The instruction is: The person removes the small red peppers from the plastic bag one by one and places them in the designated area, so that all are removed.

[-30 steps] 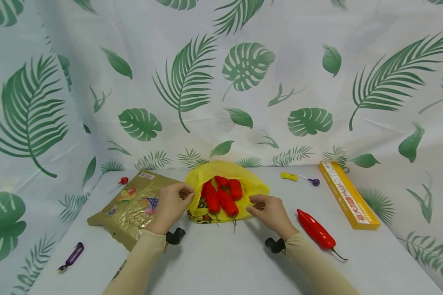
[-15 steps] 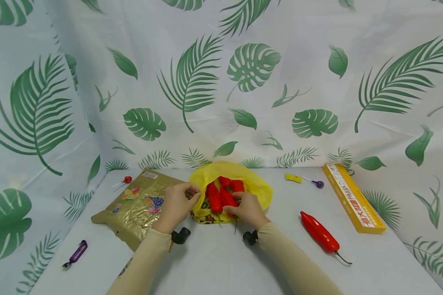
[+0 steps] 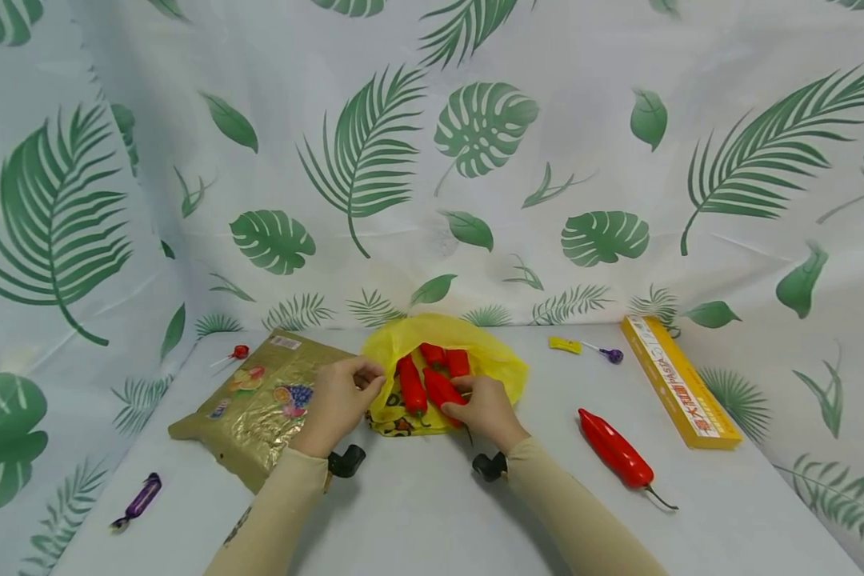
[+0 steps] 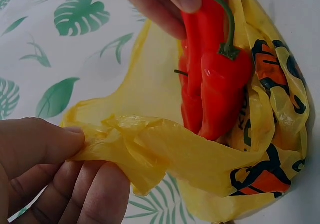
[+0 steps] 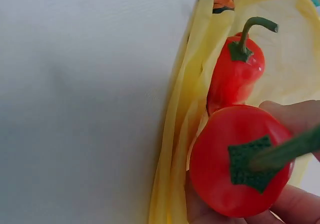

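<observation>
A yellow plastic bag (image 3: 493, 360) lies on its side at the middle of the table, mouth toward me, with several red peppers inside. My left hand (image 3: 340, 400) pinches the left edge of the bag between thumb and fingers, and the stretched film (image 4: 150, 144) shows in the left wrist view. My right hand (image 3: 488, 410) grips one long red pepper (image 3: 441, 390) at the bag's mouth. Its green stem (image 5: 250, 164) points at the right wrist camera. Left of it, another pepper (image 3: 411, 388) rests in the bag, and more lie behind.
A gold snack bag (image 3: 259, 400) lies beside my left forearm. On the right are a loose red pepper (image 3: 617, 450) and a yellow pasta box (image 3: 680, 382). Lollipops (image 3: 241, 352), a yellow-wrapped sweet (image 3: 565, 345) and a purple-wrapped candy (image 3: 142, 498) lie farther out. A leaf-print curtain (image 3: 475, 200) hangs behind.
My right hand has moved left from the bag's right edge to its mouth and taken hold of a pepper, which has shifted slightly. My left hand keeps its pinch on the bag.
</observation>
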The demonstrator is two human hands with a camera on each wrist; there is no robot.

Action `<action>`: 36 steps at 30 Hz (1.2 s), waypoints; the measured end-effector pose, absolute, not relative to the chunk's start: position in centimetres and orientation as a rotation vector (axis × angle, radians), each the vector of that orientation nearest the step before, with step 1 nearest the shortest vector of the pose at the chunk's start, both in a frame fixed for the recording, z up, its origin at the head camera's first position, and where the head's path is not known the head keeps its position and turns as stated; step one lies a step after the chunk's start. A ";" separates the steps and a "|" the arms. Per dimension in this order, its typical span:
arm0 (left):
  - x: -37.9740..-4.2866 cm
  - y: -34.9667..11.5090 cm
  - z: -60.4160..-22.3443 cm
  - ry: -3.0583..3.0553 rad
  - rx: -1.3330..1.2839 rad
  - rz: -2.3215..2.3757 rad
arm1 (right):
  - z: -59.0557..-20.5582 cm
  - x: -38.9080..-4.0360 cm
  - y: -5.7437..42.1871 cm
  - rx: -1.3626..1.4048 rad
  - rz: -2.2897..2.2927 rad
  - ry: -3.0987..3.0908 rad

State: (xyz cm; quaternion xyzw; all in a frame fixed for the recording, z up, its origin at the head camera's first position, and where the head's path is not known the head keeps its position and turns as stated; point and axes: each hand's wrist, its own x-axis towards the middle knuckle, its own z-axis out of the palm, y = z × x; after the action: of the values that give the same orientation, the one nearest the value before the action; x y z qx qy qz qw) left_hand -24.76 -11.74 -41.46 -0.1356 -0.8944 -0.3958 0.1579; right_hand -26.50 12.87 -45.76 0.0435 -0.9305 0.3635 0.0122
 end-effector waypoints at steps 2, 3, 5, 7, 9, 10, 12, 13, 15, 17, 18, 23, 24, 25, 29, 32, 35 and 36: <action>-24.8 -11.6 -41.4 -2.560 -0.384 -1.130 | -45.7 -26.1 13.4 0.131 1.138 -2.891; -24.8 -11.6 -41.5 -2.561 -0.385 -1.130 | -45.6 -25.8 13.7 0.130 1.143 -2.884; -24.8 -11.5 -41.5 -2.564 -0.390 -1.122 | -45.5 -25.3 14.3 0.144 1.144 -2.869; -24.7 -11.5 -41.6 -2.569 -0.389 -1.115 | -45.5 -24.8 14.9 0.147 1.171 -2.862; -24.5 -11.6 -41.7 -2.572 -0.382 -1.110 | -45.4 -24.3 15.4 0.160 1.184 -2.855; -24.5 -11.6 -41.7 -2.572 -0.381 -1.110 | -45.3 -24.1 15.8 0.159 1.183 -2.853; -24.4 -11.6 -41.8 -2.572 -0.388 -1.118 | -45.2 -23.5 16.5 0.132 1.192 -2.853; -24.4 -11.6 -41.8 -2.573 -0.393 -1.124 | -45.2 -23.2 17.0 0.119 1.191 -2.852; -24.4 -11.6 -41.7 -2.579 -0.399 -1.133 | -45.1 -22.6 17.7 0.076 1.198 -2.859; -24.3 -11.6 -41.6 -2.592 -0.389 -1.138 | -45.1 -22.1 18.5 0.044 1.201 -2.878; -24.3 -11.7 -41.6 -2.599 -0.380 -1.135 | -45.1 -21.9 18.8 0.032 1.204 -2.889; -24.0 -11.8 -41.3 -2.613 -0.351 -1.121 | -45.0 -20.8 20.4 -0.023 1.177 -2.937; -24.0 -11.8 -41.2 -2.609 -0.351 -1.116 | -44.9 -20.5 20.9 -0.024 1.161 -2.944; -24.0 -11.8 -41.2 -2.606 -0.352 -1.114 | -44.9 -20.1 21.3 -0.026 1.137 -2.952; -23.9 -11.9 -41.1 -2.586 -0.361 -1.104 | -45.0 -18.3 23.6 -0.015 0.999 -2.985; -23.8 -12.1 -41.0 -2.583 -0.362 -1.100 | -45.1 -17.1 25.3 -0.033 0.911 -2.999; -23.8 -12.3 -40.9 -2.586 -0.354 -1.091 | -45.1 -16.2 26.7 -0.067 0.868 -2.993; -23.8 -12.3 -40.9 -2.587 -0.352 -1.085 | -45.1 -16.0 27.0 -0.077 0.855 -2.992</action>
State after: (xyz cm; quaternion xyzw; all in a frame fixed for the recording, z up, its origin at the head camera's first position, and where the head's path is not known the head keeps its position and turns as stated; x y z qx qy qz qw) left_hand -23.78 -12.31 -40.89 -0.1230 -0.9038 -0.3789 0.1563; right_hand -15.99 27.03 -45.12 -0.0248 -0.9611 0.2746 0.0145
